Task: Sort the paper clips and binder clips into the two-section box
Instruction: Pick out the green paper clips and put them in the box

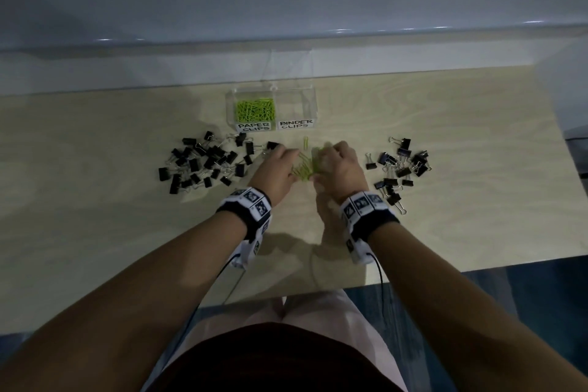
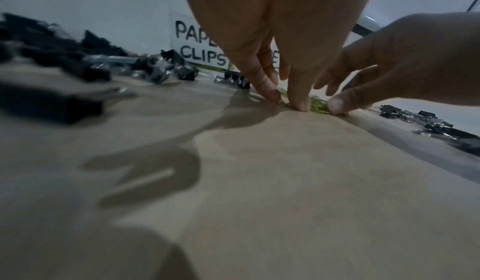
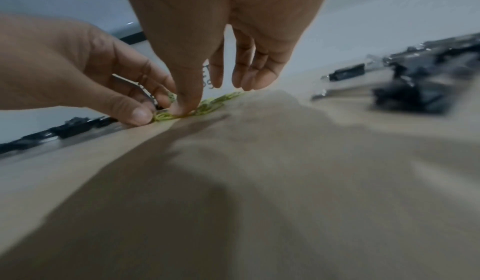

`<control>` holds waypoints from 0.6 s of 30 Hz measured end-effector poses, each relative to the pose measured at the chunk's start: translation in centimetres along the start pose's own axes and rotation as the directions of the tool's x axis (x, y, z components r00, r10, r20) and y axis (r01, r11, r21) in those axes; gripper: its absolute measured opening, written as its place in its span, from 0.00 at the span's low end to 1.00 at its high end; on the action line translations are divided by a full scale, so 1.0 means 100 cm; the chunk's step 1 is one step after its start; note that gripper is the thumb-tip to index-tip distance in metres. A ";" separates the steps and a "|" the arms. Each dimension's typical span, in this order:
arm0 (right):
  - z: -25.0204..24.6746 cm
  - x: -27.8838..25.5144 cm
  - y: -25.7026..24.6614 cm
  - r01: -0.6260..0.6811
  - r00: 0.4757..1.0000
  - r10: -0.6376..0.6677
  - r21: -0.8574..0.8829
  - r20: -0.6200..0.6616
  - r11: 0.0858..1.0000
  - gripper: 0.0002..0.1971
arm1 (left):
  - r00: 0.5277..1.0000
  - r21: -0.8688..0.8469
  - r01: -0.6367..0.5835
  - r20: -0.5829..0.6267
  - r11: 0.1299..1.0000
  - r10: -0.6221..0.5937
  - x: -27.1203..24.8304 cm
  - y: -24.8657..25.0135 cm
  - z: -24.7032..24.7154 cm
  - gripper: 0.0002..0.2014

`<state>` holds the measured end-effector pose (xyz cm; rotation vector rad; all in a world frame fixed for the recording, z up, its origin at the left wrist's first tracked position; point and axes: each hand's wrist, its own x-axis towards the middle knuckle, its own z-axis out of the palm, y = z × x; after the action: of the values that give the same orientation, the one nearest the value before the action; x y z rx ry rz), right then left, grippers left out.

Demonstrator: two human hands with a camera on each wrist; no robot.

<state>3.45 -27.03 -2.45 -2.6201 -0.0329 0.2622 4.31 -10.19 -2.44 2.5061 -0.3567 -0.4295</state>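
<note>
A loose heap of green paper clips (image 1: 304, 167) lies on the table between my two hands. My left hand (image 1: 294, 169) pinches at the heap's left side, thumb and fingertips (image 2: 271, 95) meeting on the clips. From the right, my right hand (image 1: 319, 165) presses its thumb (image 3: 185, 107) down on the heap while its other fingers hang fairly straight. One stray paper clip (image 1: 306, 141) lies just beyond. The clear two-section box (image 1: 313, 105) stands behind: its PAPER CLIPS side holds green clips (image 1: 254, 110), and its BINDER CLIPS side looks empty.
Black binder clips lie in a big pile on the left (image 1: 203, 165) and a smaller pile on the right (image 1: 397, 169). The wooden table's (image 1: 477, 216) front edge is near my body. A pale wall rises behind the box.
</note>
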 end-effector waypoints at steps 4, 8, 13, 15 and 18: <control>-0.009 0.022 0.003 0.049 0.995 -0.044 -0.058 0.085 0.997 0.31 | 0.993 0.112 -0.111 0.055 0.987 0.106 0.022 0.005 -0.005 0.32; -0.011 0.014 0.005 0.117 0.975 -0.095 -0.104 0.200 0.988 0.35 | 0.964 0.225 -0.219 0.199 0.949 0.175 0.027 0.002 -0.009 0.33; 0.001 0.002 0.002 0.172 0.982 -0.174 0.028 0.077 0.985 0.19 | 0.971 0.166 -0.222 0.132 0.961 0.201 0.016 0.000 -0.001 0.21; 0.000 0.002 -0.002 0.176 0.982 -0.179 0.056 0.060 0.983 0.15 | 0.980 0.140 -0.181 0.106 0.974 0.167 0.016 0.002 0.000 0.16; -0.006 0.000 -0.010 0.208 0.977 -0.211 0.048 0.045 0.977 0.11 | 0.983 0.161 -0.158 0.121 0.974 0.139 0.016 0.006 -0.002 0.12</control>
<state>3.61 -26.43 -1.44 -2.5411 -0.3157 0.2509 5.77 -11.10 -2.33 2.6031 -0.6450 -0.4955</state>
